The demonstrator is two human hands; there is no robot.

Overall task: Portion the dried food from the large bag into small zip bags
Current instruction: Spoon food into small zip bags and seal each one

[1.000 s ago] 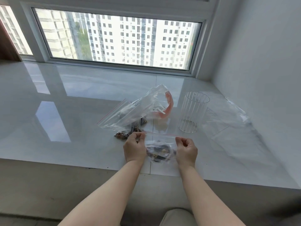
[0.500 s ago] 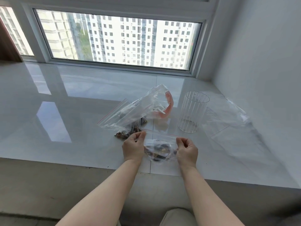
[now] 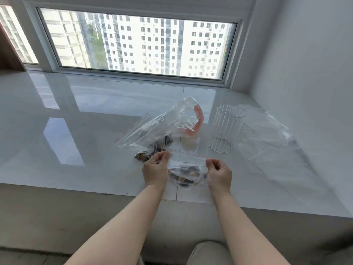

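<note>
I'm pinching the small bag [image 3: 188,172] at both top corners — left hand [image 3: 155,170], right hand [image 3: 219,174] — its seal strip running straight between them.

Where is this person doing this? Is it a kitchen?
Probably not a kitchen: it looks like a wide, glossy white window ledge in a high-rise flat. A big window behind it shows tall apartment blocks, and a plain white wall stands beside it.

No readable text, labels, brand names or numbers appear anywhere in view. The clear plastic bags [image 3: 152,131] and the glass [image 3: 225,129] carry no legible print.
</note>
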